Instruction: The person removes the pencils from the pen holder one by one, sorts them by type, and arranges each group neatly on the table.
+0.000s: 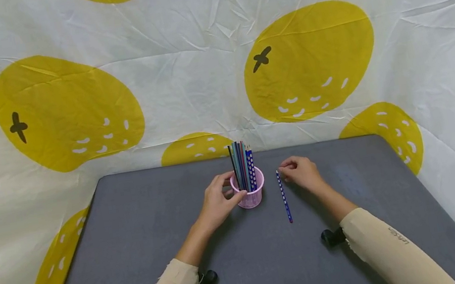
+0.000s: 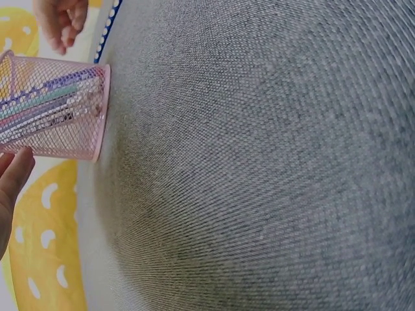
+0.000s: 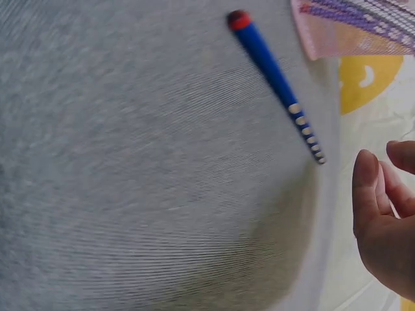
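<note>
One loose blue pencil (image 1: 284, 197) lies flat on the grey table (image 1: 135, 238), long axis running away from me, far tip just beside my right hand (image 1: 302, 173). Right fingers loosely curled, nothing pinched, not touching it as far as I can tell. My left hand (image 1: 218, 202) cups the pink mesh cup (image 1: 250, 192) of pencils, just left of the loose one. Right hand is nearer.

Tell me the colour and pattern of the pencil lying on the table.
Blue with pale dots and a red end, the pencil shows best in the right wrist view.

Grey table (image 1: 147, 256); wrinkled white cloth backdrop (image 1: 195, 57), big yellow fruit prints.
</note>
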A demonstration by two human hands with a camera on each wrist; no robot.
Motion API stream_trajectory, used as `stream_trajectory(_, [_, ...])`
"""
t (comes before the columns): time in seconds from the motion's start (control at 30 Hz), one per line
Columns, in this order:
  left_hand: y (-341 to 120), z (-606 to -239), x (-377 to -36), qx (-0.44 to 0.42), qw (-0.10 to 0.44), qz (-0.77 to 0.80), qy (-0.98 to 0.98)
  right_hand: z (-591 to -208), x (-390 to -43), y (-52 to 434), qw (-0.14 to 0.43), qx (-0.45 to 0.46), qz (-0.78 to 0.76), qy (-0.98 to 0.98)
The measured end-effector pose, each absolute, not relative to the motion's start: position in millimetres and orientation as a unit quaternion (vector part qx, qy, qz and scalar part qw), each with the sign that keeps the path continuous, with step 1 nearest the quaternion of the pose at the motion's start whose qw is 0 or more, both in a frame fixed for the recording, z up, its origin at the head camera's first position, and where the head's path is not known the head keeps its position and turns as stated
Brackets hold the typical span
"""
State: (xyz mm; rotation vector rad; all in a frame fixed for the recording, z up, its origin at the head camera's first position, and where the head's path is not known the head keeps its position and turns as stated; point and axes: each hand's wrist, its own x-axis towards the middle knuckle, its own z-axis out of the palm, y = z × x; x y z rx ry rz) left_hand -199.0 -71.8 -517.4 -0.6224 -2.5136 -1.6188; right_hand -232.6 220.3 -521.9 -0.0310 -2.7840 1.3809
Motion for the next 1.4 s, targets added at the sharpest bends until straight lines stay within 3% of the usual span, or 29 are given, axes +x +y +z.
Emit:
stream_trajectory(0.7, [-74,-519,-201,-0.203,0.044,-0.532,-0.821,-474,-245,173,0.001,0.087,0.571,-0.816])
stream_trajectory(1.4, [-72,-518,-202,-0.210,0.037,-0.518,-0.828,-478,-254,153,0.010,0.107,0.555,-0.825])
